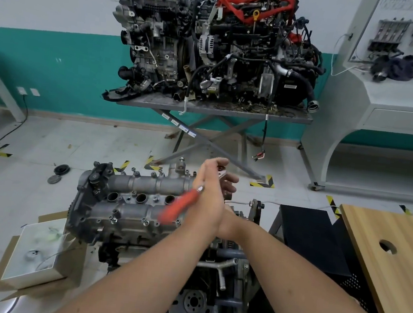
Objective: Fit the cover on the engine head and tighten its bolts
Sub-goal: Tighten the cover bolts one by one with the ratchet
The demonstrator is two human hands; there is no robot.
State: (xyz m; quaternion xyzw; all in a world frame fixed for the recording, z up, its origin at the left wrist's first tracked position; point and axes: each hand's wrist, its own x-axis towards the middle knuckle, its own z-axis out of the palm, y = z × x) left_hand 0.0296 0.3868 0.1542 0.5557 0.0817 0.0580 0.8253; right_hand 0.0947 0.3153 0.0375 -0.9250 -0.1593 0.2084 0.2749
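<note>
The grey engine head (128, 214) lies on a stand low in the middle, with its cover (146, 183) on top and several small bolts (144, 220) along the edges. My left hand (206, 194) is over the head's right end and holds the metal end of a red-handled tool (177, 206). The handle is blurred and points down to the left. Right behind it, palm against palm, my right hand (230, 184) curls its fingers round a small silver and dark red part (222, 172). What lies under the hands is hidden.
A white box (34, 253) on cardboard stands left of the head. At the right are a black cabinet (307, 233) and a wooden board with a hole (393, 257). Two full engines sit on a scissor table (213, 108) behind. A pulley disc (61, 169) lies on the floor.
</note>
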